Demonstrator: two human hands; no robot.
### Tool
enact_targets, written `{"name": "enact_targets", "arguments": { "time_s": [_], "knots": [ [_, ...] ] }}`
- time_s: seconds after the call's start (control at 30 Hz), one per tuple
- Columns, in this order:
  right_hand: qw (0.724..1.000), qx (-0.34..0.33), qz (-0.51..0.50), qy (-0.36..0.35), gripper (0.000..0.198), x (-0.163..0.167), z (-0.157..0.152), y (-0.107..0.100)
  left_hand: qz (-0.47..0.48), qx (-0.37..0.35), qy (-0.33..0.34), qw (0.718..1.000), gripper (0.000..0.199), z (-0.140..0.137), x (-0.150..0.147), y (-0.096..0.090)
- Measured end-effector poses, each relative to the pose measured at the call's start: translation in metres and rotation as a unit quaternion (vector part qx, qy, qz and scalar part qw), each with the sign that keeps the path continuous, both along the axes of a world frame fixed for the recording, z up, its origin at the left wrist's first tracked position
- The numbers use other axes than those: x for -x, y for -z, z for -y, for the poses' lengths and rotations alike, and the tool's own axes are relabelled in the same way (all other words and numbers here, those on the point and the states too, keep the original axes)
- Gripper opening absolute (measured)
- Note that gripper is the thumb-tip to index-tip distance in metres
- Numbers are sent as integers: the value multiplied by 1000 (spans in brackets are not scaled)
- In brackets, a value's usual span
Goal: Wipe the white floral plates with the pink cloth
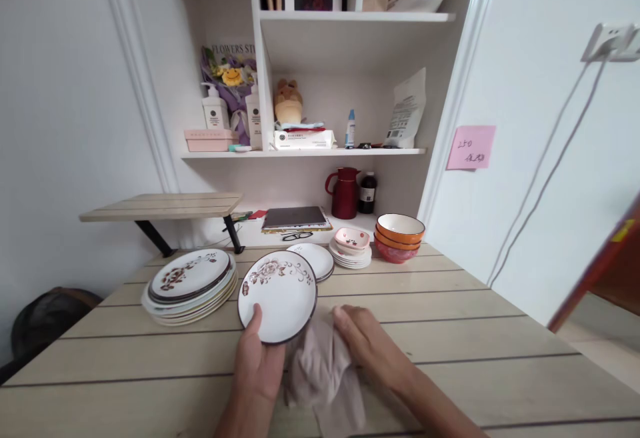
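Observation:
My left hand [260,361] grips a white plate [280,305] with a brown floral pattern and dark rim. Its thumb lies on the plate's face, and the plate is tilted toward me above the table. My right hand [367,338] is closed on a greyish-pink cloth [320,365], which hangs in loose folds just below and right of the plate. Behind the held plate is a small stack of white plates [315,258]. To the left stands a taller stack of plates [193,278], with a similar floral plate on top.
Small dishes [351,255] and stacked orange and red bowls [400,238] stand at the back right of the slatted table [450,358]. Behind are glasses [297,235], a laptop [295,217], a red jug [345,193] and a dark bottle [368,193]. A raised wooden stand [163,206] is at left.

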State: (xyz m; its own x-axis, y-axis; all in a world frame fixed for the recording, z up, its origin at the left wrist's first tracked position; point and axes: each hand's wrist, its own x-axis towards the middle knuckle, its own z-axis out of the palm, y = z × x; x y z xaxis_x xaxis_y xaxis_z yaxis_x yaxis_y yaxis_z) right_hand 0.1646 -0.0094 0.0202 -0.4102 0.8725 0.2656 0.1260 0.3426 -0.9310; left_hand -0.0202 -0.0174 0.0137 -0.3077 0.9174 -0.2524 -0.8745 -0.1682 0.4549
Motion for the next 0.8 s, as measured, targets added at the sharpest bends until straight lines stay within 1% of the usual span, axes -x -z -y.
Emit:
{"name": "enact_targets", "arguments": {
  "time_s": [0.03, 0.07, 0.1, 0.13, 0.17, 0.2, 0.27, 0.3, 0.33, 0.4, 0.43, 0.47, 0.5, 0.57, 0.6, 0.67, 0.73, 0.77, 0.8],
  "knots": [
    [998, -25, 4, 63, 49, -1, -1, -1, 3, -6, 6, 1000, 47, 0, -1, 0],
    [990, -66, 20, 121, 51, -2, -1, -2, 4, -10, 10, 1000, 47, 0, -2, 1],
    [981, -107, 24, 163, 51, -3, -1, -4, 4, -11, 10, 1000, 47, 0, -2, 1],
    [975, -138, 22, 175, 49, -3, -1, -7, 4, -10, 6, 1000, 47, 1, -3, 0],
    [974, -159, 29, 157, 47, -4, 0, -9, 5, -7, 0, 1000, 47, 1, -3, -1],
    [977, -172, 49, 115, 43, -5, 1, -11, 7, -5, -7, 1000, 46, 1, -3, -2],
    [976, -176, 126, -10, 33, -5, 3, -11, 18, -1, -19, 1000, 46, 2, -1, -5],
    [967, -175, 174, -66, 29, -4, 4, -10, 25, -2, -23, 999, 46, 2, 1, -7],
    [954, -174, 219, -107, 35, -4, 5, -7, 31, -7, -22, 999, 47, 3, 2, -8],
    [934, -174, 278, -142, 64, -2, 9, -4, 44, -27, -8, 999, 48, 4, 3, -10],
    [929, -173, 288, -156, 72, 0, 11, -3, 50, -38, 9, 998, 49, 5, 2, -10],
    [929, -168, 282, -173, 75, 1, 12, -3, 54, -47, 34, 997, 49, 6, 0, -9],
    [933, -158, 263, -190, 71, 3, 14, -5, 54, -50, 62, 995, 50, 7, -3, -8],
    [946, -130, 200, -220, 56, 5, 15, -8, 42, -35, 120, 991, 51, 10, -10, -5],
    [951, -105, 170, -237, 50, 6, 15, -9, 32, -23, 146, 988, 52, 11, -13, -3],
    [954, -19, 130, -270, 41, 5, 11, -8, 9, 2, 176, 984, 52, 11, -19, 2],
    [947, 91, 104, -289, 38, 0, 4, -4, -9, 23, 169, 985, 52, 10, -22, 6],
    [946, 142, 86, -278, 38, -3, 0, -1, -14, 33, 156, 987, 51, 10, -22, 7],
    [949, 181, 61, -250, 36, -7, -3, 1, -15, 40, 141, 989, 50, 9, -22, 8]
  ]
}}
